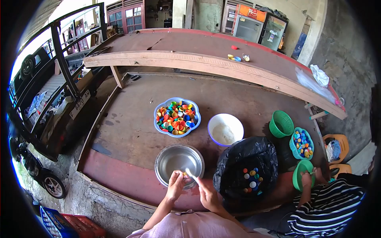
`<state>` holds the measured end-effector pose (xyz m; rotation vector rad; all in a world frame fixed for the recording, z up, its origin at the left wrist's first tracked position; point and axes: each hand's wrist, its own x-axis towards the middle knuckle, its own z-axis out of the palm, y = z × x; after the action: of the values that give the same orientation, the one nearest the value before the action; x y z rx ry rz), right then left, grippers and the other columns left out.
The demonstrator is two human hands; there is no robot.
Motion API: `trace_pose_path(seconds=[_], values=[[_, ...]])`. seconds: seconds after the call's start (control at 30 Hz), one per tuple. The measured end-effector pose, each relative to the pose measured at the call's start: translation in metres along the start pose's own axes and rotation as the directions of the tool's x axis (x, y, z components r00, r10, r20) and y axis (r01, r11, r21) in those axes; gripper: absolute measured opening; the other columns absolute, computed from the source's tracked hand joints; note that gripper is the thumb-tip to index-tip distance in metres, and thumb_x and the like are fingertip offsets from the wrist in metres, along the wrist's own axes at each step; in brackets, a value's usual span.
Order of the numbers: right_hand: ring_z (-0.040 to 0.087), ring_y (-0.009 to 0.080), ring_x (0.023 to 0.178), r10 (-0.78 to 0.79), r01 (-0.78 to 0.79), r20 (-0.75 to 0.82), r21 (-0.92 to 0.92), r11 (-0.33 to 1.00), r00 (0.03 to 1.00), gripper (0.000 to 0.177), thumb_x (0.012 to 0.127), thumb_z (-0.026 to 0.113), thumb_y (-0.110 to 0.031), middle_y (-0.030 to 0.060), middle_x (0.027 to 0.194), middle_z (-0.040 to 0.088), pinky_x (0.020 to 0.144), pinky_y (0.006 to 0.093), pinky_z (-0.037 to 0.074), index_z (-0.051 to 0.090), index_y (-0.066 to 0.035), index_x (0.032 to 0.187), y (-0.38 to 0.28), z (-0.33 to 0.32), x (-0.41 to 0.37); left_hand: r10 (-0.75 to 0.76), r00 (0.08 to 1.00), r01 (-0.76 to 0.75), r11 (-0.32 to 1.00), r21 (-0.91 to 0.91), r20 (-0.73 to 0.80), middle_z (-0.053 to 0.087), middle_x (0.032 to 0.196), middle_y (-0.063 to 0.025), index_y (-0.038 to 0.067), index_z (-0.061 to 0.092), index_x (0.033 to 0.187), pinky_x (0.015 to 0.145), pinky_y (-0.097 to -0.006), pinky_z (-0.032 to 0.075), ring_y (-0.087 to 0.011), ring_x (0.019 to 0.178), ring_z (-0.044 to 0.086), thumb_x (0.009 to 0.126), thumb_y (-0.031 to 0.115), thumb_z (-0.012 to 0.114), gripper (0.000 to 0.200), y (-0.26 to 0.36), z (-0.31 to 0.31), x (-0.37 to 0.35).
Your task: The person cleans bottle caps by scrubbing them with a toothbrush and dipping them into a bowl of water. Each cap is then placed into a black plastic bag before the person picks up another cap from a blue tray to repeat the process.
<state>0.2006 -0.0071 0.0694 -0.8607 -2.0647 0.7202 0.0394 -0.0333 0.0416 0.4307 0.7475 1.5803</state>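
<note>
Over the metal basin [162, 152], my left hand [177, 185] pinches a small yellow bottle cap [185, 173]. My right hand [208, 194] grips a slim pale tool [190, 174] with a whitish end, held close to the cap; I cannot tell its exact kind. Behind the basin stands a blue scalloped basket [156, 126] heaped with multicoloured caps. A white bowl [234, 123] with a blue rim, wet or stained at its bottom, is to the right of it. Nearest my right hand, a black plastic bag [228, 166] lies spread open with several caps inside.
A co-worker in a striped sleeve [329, 206] works at right over a green bowl [297, 176]. Beyond are a turquoise basket [294, 147] of caps and a green basket [274, 129]. A raised wooden shelf [190, 59] crosses behind, with a few small items on it.
</note>
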Motion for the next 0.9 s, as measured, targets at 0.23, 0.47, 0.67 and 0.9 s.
trace_pose_path(seconds=[0.23, 0.47, 0.67, 0.9], values=[[0.058, 0.03, 0.055, 0.037, -0.043, -0.032, -0.225, 0.973, 0.999, 0.046, 0.081, 0.055, -0.01, 0.0135, 0.072, 0.058, 0.048, 0.0406, 0.047, 0.05, -0.024, 0.125, 0.012, -0.005, -0.009, 0.135, 0.99, -0.138, 0.987, 0.087, 0.044, 0.057, 0.099, -0.0085, 0.009, 0.044, 0.098, 0.084, -0.0333, 0.047, -0.0168, 0.089, 0.058, 0.097, 0.02, 0.037, 0.013, -0.012, 0.004, 0.006], [0.057, 0.0283, 0.053, 0.02, -0.028, -0.037, -0.23, 0.973, 0.999, 0.051, 0.079, 0.055, -0.008, 0.012, 0.065, 0.055, 0.048, 0.0391, 0.046, 0.047, -0.021, 0.128, 0.024, 0.001, -0.01, 0.02, 0.995, -0.019, 1.0, 0.013, -0.096, 0.056, 0.102, -0.0116, 0.008, 0.043, 0.097, 0.085, -0.0384, 0.048, -0.0217, 0.092, 0.059, 0.097, 0.021, 0.034, 0.016, -0.015, 0.002, 0.005], [0.06, 0.0312, 0.063, 0.266, -0.281, -0.097, -0.215, 0.935, 0.959, 0.045, 0.083, 0.052, -0.008, 0.0148, 0.073, 0.06, 0.057, 0.0396, 0.048, 0.047, -0.017, 0.127, 0.048, 0.004, -0.015, 0.022, 0.994, -0.014, 0.996, 0.084, -0.104, 0.056, 0.1, -0.0113, 0.008, 0.042, 0.095, 0.086, -0.0367, 0.048, -0.0221, 0.094, 0.059, 0.097, 0.019, 0.035, 0.014, -0.022, -0.008, 0.012], [0.062, 0.0344, 0.072, 0.206, -0.269, -0.294, -0.196, 0.943, 0.933, 0.036, 0.084, 0.056, -0.016, 0.0202, 0.081, 0.062, 0.062, 0.0396, 0.048, 0.052, 0.0, 0.116, 0.065, -0.031, -0.044, 0.292, 0.956, -0.182, 0.69, 0.7, -0.039, 0.057, 0.103, -0.0124, 0.005, 0.04, 0.103, 0.078, -0.0311, 0.049, -0.0202, 0.094, 0.059, 0.092, 0.011, 0.049, 0.015, 0.008, -0.046, 0.115]])
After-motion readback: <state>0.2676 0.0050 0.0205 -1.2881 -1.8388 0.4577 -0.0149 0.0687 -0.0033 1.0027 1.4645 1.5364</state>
